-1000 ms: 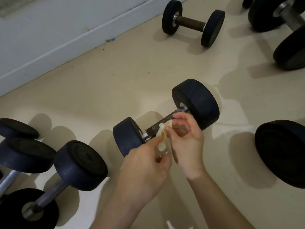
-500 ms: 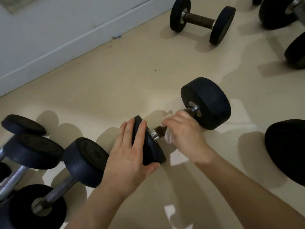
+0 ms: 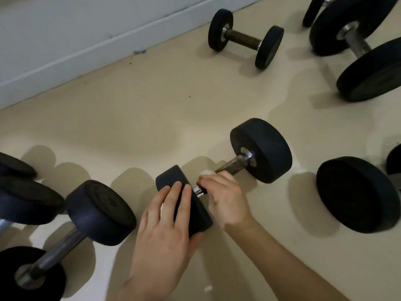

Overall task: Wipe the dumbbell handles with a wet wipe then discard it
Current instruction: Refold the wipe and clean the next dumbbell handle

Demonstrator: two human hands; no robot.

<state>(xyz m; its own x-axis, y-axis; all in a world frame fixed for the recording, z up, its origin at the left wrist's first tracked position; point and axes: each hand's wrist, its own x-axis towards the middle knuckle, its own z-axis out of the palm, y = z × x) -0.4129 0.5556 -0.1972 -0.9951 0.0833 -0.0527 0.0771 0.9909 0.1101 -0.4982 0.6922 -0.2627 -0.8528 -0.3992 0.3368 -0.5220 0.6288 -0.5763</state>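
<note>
A black dumbbell (image 3: 263, 148) lies on the beige floor in the middle of the head view. Its rusty handle (image 3: 231, 165) runs down-left to the near weight (image 3: 171, 177). My left hand (image 3: 167, 216) grips that near weight from above, fingers spread over it. My right hand (image 3: 223, 196) is closed around the handle's near end with a white wet wipe (image 3: 206, 172) pressed against the bar. Only a small bit of the wipe shows above my fingers.
Other dumbbells lie around: a small one (image 3: 245, 39) at the back, a big one (image 3: 358, 42) at the top right, a heavy weight (image 3: 355, 194) at the right, and several at the left (image 3: 99, 211). A white baseboard (image 3: 86, 51) runs along the back left.
A second ago both hands held the wipe over the handle. My left hand then took the near weight, and my right hand wrapped the wipe around the handle's near end.
</note>
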